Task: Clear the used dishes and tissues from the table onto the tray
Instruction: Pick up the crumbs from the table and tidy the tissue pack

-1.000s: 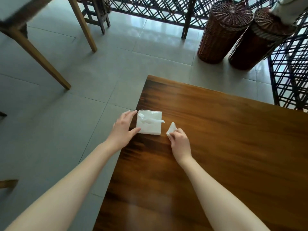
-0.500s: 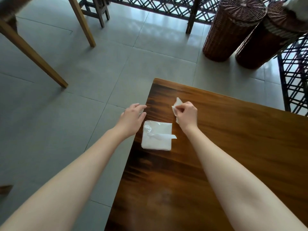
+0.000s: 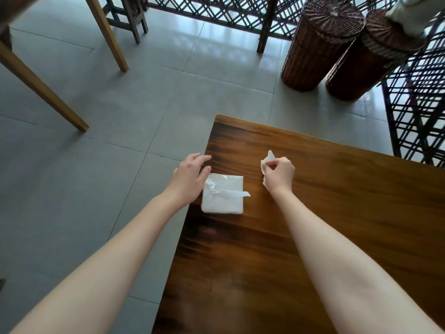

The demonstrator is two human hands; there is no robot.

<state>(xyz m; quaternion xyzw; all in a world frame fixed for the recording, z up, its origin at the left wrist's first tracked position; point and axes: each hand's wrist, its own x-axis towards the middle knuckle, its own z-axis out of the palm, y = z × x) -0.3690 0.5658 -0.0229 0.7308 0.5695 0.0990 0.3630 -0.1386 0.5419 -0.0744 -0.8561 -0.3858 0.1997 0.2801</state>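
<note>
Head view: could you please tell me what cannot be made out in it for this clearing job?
Tray and dishes: none shows; the table is cut off by the right and bottom edges.
Tissue: mostly hidden inside the right hand, whose fingers curl round it.
Tissue pack: far left corner covered by the left hand; contact cannot be told.
Pale thing atop the right-hand wicker basket: cut off by the top edge.

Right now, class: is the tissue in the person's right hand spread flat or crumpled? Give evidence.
Crumpled. The tissue is bunched in the right hand, whose fingers curl round it; only creased white corners poke out.
</note>
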